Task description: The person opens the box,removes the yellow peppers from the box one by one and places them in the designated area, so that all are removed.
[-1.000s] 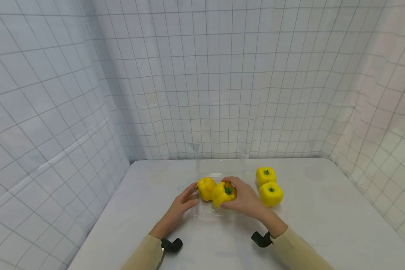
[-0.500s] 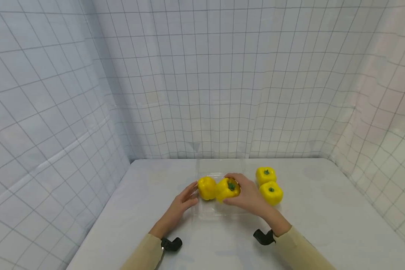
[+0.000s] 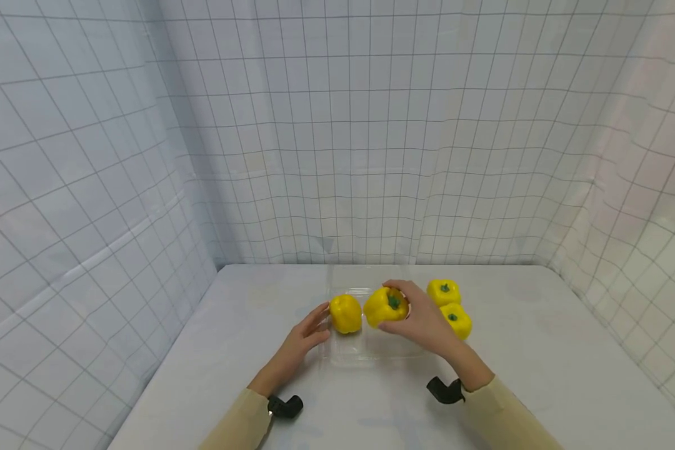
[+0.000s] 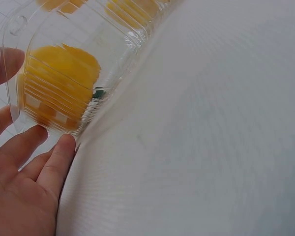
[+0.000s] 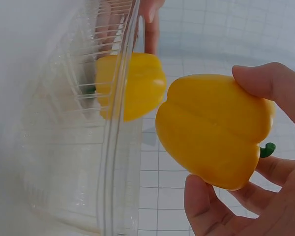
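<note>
In the head view my right hand (image 3: 422, 319) grips a yellow bell pepper (image 3: 384, 306) between thumb and fingers, raised over the right part of a clear plastic container (image 3: 349, 361). The right wrist view shows this held pepper (image 5: 211, 128) beyond the container's rim (image 5: 108, 162), its green stem toward the palm. Another yellow pepper (image 3: 345, 314) lies inside the container at the left, its stem (image 4: 99, 92) low in the left wrist view. My left hand (image 3: 297, 347) touches the container's left side with relaxed, spread fingers, seen closely in the left wrist view (image 4: 29, 172).
Two yellow peppers, one at the back (image 3: 443, 291) and one nearer (image 3: 457, 320), sit on the white table (image 3: 540, 350) right of the container; my right hand partly covers the nearer one. Gridded white curtains (image 3: 371, 156) stand behind and at both sides.
My right hand has moved right and slightly up with its pepper, away from the pepper in the container, so a gap now shows between them. My left hand has stayed in place.
</note>
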Available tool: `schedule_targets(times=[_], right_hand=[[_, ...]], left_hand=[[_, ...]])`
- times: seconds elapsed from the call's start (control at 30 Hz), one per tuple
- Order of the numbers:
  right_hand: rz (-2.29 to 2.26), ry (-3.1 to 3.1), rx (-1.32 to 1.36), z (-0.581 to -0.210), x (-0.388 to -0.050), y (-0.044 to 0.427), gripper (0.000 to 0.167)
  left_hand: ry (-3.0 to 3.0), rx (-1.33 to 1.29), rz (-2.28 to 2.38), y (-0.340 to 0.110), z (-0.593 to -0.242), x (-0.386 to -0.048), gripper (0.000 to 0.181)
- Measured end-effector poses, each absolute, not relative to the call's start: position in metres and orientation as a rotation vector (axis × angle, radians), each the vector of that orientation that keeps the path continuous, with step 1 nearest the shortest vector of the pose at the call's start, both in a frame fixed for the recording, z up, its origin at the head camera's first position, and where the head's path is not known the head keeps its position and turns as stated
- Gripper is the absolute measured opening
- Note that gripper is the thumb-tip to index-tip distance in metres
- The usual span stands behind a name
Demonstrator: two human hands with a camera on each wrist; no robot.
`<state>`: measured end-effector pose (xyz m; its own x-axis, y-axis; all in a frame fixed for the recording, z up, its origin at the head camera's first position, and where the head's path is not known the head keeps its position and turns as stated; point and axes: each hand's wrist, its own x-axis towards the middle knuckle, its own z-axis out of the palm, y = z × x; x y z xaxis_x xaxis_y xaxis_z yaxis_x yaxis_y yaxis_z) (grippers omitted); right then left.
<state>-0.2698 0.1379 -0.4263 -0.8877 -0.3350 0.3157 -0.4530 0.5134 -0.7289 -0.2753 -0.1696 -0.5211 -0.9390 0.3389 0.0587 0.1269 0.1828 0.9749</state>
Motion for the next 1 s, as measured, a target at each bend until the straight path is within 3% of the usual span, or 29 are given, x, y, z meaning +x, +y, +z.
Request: schedule_targets(times=[1.0], right_hand=[[1.195, -2.531, 0.517, -0.396, -0.278, 0.183, 0.075]], left_hand=[[2.270, 0.450, 1.856, -0.169, -0.517, -0.272, 0.061]])
